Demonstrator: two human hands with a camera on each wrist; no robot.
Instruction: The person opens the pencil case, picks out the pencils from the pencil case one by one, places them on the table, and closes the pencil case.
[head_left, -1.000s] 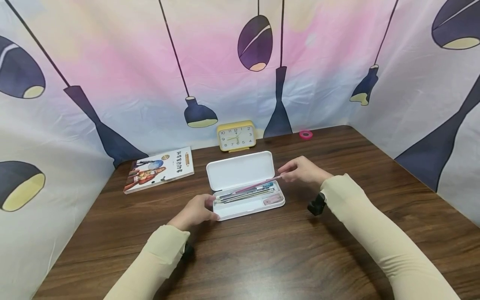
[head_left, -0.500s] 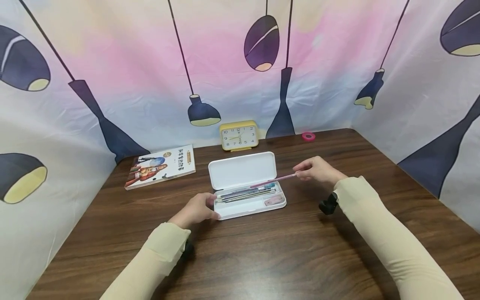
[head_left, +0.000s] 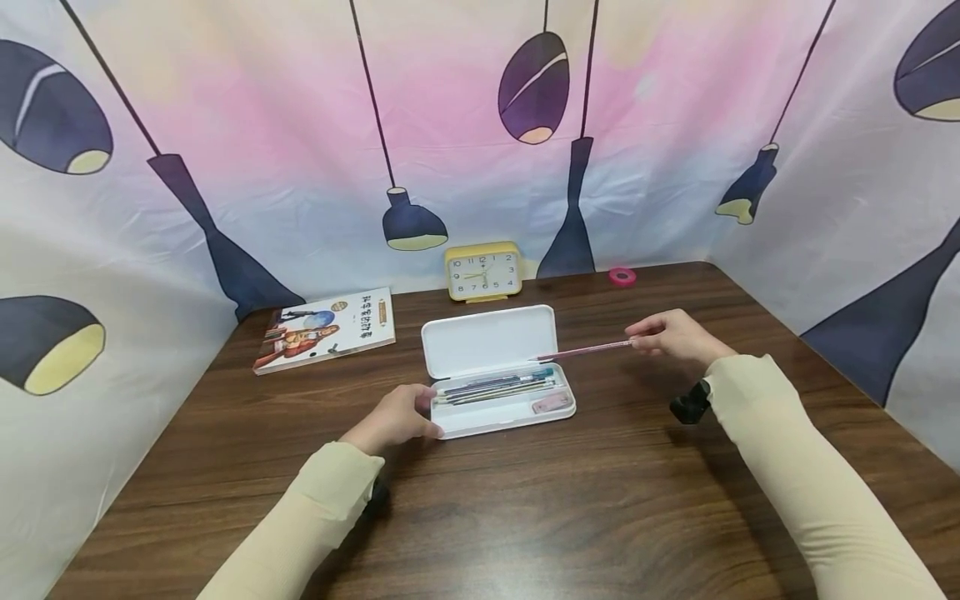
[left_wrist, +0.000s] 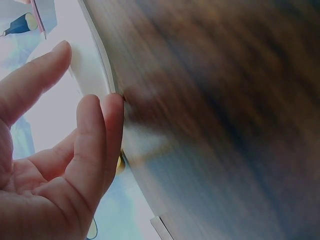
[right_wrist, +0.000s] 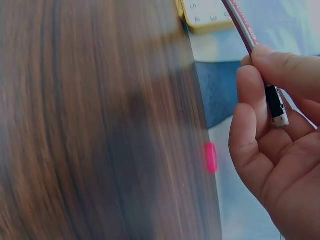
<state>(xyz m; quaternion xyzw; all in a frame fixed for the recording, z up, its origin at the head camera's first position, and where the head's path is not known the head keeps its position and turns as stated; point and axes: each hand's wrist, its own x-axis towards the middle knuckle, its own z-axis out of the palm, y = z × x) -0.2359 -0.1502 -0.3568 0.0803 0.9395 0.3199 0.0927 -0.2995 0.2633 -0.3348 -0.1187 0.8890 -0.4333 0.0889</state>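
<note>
A white pencil case point(head_left: 487, 421) lies with its lid point(head_left: 489, 342) raised at the back. Several pencils point(head_left: 495, 388) and a pinkish translucent piece point(head_left: 551, 403) are inside. My left hand point(head_left: 396, 417) holds the case's left end, thumb at the near corner and fingers farther back; in the left wrist view its fingers point(left_wrist: 90, 120) meet the case edge. To the right of the case, my right hand point(head_left: 675, 335) pinches a pink pencil point(head_left: 585, 351) near its white-tipped end, which shows in the right wrist view. The pencil's other end reaches over the lid's lower right corner.
Behind the case stands a yellow alarm clock point(head_left: 483, 273). A picture-covered book point(head_left: 326, 331) lies at back left, and a pink ring-shaped roll point(head_left: 622, 277) near the back edge. Patterned cloth point(head_left: 300, 150) hangs behind the brown wooden table point(head_left: 540, 517).
My right hand has moved right, drawing the pink pencil out of the case. My left hand stays at the case's left end. The whole head view has shifted slightly.
</note>
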